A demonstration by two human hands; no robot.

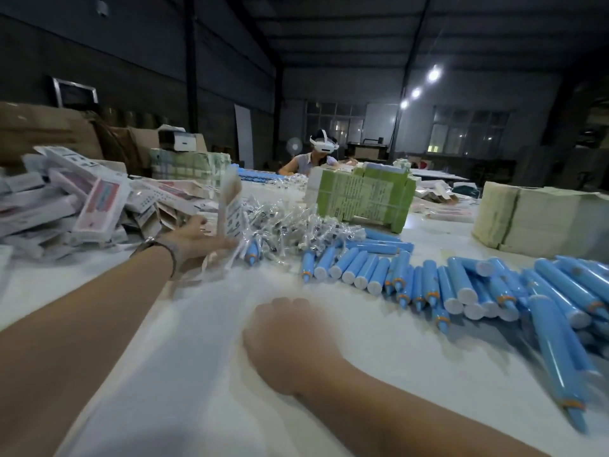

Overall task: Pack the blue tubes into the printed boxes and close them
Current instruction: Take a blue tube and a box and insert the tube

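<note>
Many blue tubes (438, 285) with white caps and orange nozzles lie in a loose row across the white table (184, 357), spreading to the right edge. My left hand (197, 237) reaches forward at the left and grips a printed box (230, 209), which stands upright and is blurred by motion. My right hand (286, 341) rests low on the table in the middle, fingers curled under, blurred; nothing shows in it. A heap of printed boxes (82, 206) lies at the far left.
A pile of small clear-wrapped pieces (303, 225) sits beyond my left hand. Green bundled stacks (362, 199) and a pale paper stack (540, 219) stand further back. Another person with a white headset (321, 150) sits at the far end.
</note>
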